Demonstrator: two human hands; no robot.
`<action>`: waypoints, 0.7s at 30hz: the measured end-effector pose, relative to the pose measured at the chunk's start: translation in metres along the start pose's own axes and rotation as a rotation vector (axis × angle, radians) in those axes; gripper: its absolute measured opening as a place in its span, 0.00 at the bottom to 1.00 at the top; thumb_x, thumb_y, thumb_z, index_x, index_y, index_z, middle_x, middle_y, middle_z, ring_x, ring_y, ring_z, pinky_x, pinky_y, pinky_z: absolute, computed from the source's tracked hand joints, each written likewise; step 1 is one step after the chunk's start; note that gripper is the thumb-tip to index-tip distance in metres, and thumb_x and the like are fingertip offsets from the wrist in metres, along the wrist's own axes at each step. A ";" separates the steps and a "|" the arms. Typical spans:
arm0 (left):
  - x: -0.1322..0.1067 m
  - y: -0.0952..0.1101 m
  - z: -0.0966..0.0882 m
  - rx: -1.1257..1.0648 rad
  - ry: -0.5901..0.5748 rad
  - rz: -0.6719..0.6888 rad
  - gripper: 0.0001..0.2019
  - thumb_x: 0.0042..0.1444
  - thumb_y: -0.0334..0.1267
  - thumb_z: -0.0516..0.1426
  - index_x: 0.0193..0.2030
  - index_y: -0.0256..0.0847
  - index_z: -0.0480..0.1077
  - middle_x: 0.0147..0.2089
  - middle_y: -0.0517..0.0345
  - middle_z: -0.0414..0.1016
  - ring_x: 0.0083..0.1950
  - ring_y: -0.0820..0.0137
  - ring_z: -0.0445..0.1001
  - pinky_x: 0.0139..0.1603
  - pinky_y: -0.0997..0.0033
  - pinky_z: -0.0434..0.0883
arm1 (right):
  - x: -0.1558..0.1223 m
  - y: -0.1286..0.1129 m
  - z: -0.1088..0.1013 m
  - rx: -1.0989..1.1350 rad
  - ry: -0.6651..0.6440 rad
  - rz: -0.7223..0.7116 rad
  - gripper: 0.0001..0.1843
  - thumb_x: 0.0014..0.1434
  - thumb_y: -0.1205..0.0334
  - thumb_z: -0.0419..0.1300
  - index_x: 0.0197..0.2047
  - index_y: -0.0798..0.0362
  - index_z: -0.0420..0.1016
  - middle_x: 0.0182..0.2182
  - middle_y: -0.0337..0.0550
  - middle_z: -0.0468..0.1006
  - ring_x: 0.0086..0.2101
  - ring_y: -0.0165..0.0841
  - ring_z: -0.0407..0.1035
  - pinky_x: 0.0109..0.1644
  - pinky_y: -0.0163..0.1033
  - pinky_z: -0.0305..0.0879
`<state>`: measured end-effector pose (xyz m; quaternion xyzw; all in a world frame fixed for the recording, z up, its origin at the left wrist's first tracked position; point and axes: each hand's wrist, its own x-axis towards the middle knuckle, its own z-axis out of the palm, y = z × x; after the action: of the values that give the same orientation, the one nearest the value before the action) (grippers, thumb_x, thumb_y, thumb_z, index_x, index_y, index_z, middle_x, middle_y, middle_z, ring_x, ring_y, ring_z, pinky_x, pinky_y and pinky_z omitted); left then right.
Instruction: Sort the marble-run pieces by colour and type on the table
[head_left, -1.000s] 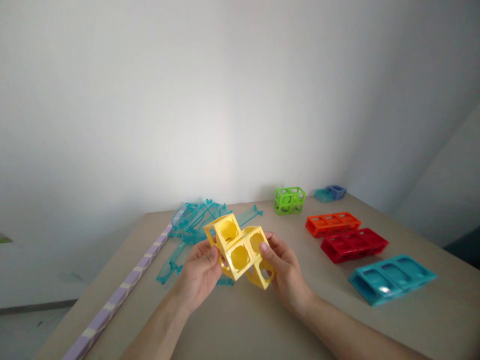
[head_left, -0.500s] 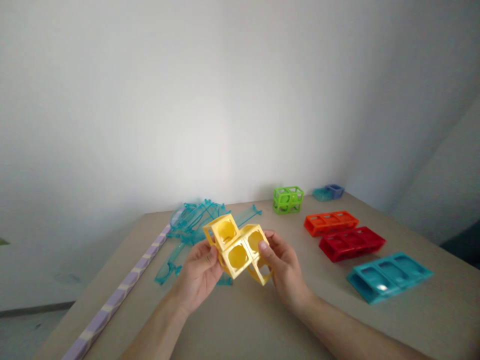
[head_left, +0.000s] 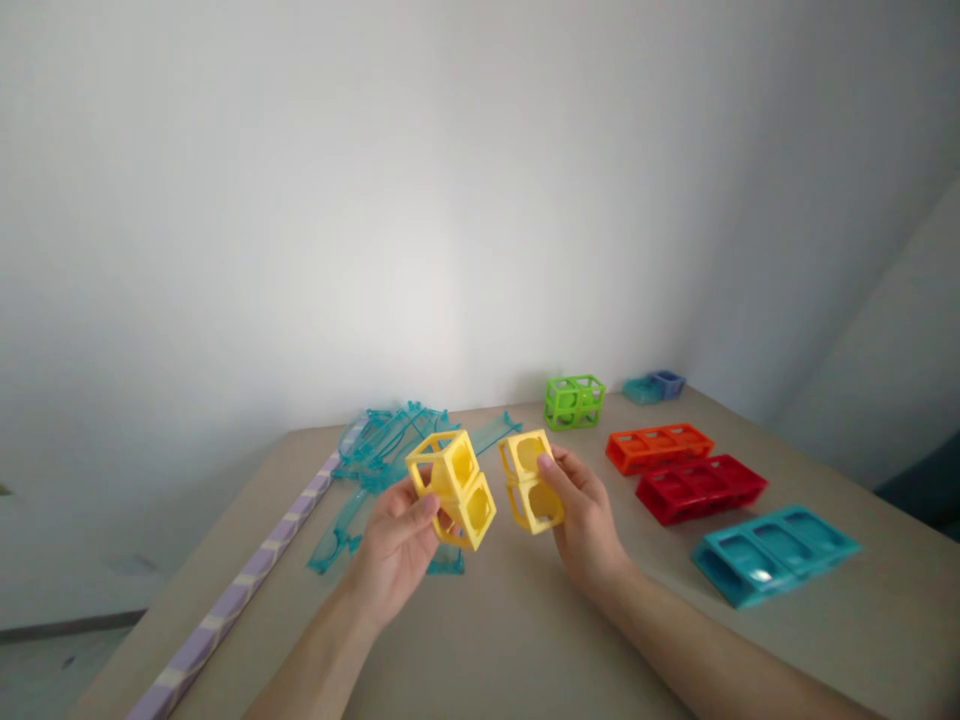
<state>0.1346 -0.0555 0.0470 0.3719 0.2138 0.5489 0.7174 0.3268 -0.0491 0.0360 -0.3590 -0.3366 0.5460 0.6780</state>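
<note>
Two yellow open-frame toy block pieces are held up above the table, apart from each other with a narrow gap between. My left hand is closed round the left yellow block piece, its thumb on the near side; this piece is two cubes long and tilted. The right yellow block piece, also two cubes long, is gripped by my right hand, with the thumb on its face. Most of the fingers are hidden behind the pieces.
Translucent teal plastic pieces lie heaped behind my left hand. Along the left edge runs a purple-and-white strip. To the right are orange, red and teal block rows. A green block frame stands near the wall.
The yellow blocks were joined in one stepped shape; now they are two separate pieces. My right hand has moved slightly right and up with its piece, and the left piece has turned.
</note>
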 end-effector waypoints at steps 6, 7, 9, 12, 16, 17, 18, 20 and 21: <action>0.001 0.003 0.002 0.034 0.075 0.014 0.09 0.50 0.34 0.66 0.40 0.38 0.75 0.32 0.60 0.76 0.29 0.77 0.71 0.33 0.77 0.71 | -0.007 0.003 0.002 0.075 -0.055 0.093 0.15 0.52 0.50 0.67 0.33 0.54 0.75 0.25 0.38 0.77 0.22 0.30 0.68 0.26 0.33 0.61; 0.001 0.004 0.002 0.046 0.091 0.005 0.11 0.50 0.34 0.66 0.41 0.37 0.75 0.32 0.60 0.76 0.28 0.78 0.70 0.32 0.78 0.70 | -0.007 0.003 0.002 0.097 -0.060 0.118 0.16 0.53 0.49 0.66 0.34 0.54 0.75 0.24 0.39 0.77 0.22 0.30 0.67 0.25 0.34 0.61; 0.001 0.004 0.002 0.061 0.121 -0.013 0.12 0.50 0.35 0.66 0.42 0.38 0.75 0.32 0.59 0.76 0.26 0.78 0.70 0.29 0.79 0.70 | -0.006 0.003 0.002 0.153 -0.076 0.185 0.17 0.55 0.48 0.63 0.34 0.56 0.77 0.23 0.41 0.76 0.20 0.31 0.67 0.24 0.35 0.62; 0.002 0.004 0.002 0.032 0.172 -0.004 0.12 0.48 0.37 0.68 0.39 0.38 0.76 0.33 0.59 0.78 0.29 0.75 0.73 0.30 0.77 0.71 | -0.004 0.000 0.003 0.239 -0.075 0.281 0.18 0.56 0.49 0.60 0.35 0.57 0.78 0.24 0.43 0.78 0.22 0.32 0.68 0.24 0.35 0.63; 0.002 0.004 0.003 -0.025 0.196 0.001 0.14 0.45 0.45 0.68 0.35 0.37 0.77 0.32 0.58 0.78 0.32 0.72 0.75 0.34 0.76 0.73 | -0.003 -0.003 0.004 0.260 -0.073 0.344 0.17 0.57 0.50 0.59 0.34 0.57 0.79 0.28 0.45 0.80 0.23 0.31 0.69 0.25 0.34 0.64; 0.002 0.003 0.003 -0.032 0.183 -0.016 0.14 0.45 0.46 0.68 0.34 0.37 0.77 0.30 0.58 0.78 0.31 0.72 0.75 0.34 0.76 0.73 | -0.004 -0.003 0.004 0.257 -0.082 0.351 0.17 0.57 0.51 0.59 0.34 0.57 0.79 0.27 0.45 0.80 0.23 0.31 0.69 0.25 0.34 0.64; 0.001 0.003 0.003 -0.032 0.163 -0.040 0.14 0.45 0.46 0.68 0.33 0.37 0.77 0.28 0.59 0.77 0.30 0.72 0.74 0.33 0.75 0.73 | -0.004 -0.002 0.003 0.257 -0.087 0.353 0.16 0.56 0.51 0.60 0.34 0.57 0.79 0.27 0.45 0.79 0.22 0.31 0.68 0.25 0.34 0.64; -0.002 0.002 0.003 -0.012 0.116 -0.082 0.14 0.45 0.45 0.69 0.33 0.37 0.77 0.27 0.59 0.76 0.28 0.74 0.73 0.32 0.75 0.72 | -0.005 -0.001 0.002 0.259 -0.089 0.345 0.14 0.54 0.52 0.62 0.34 0.56 0.79 0.28 0.45 0.80 0.24 0.32 0.69 0.26 0.35 0.65; -0.003 0.002 0.003 0.006 0.096 -0.101 0.14 0.44 0.44 0.69 0.34 0.37 0.77 0.27 0.59 0.75 0.27 0.74 0.72 0.31 0.76 0.71 | -0.006 -0.001 0.001 0.260 -0.090 0.335 0.13 0.53 0.53 0.63 0.33 0.56 0.78 0.28 0.44 0.79 0.25 0.33 0.70 0.27 0.35 0.66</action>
<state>0.1346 -0.0589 0.0503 0.3360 0.2680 0.5286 0.7321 0.3250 -0.0552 0.0366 -0.2946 -0.2289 0.7055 0.6025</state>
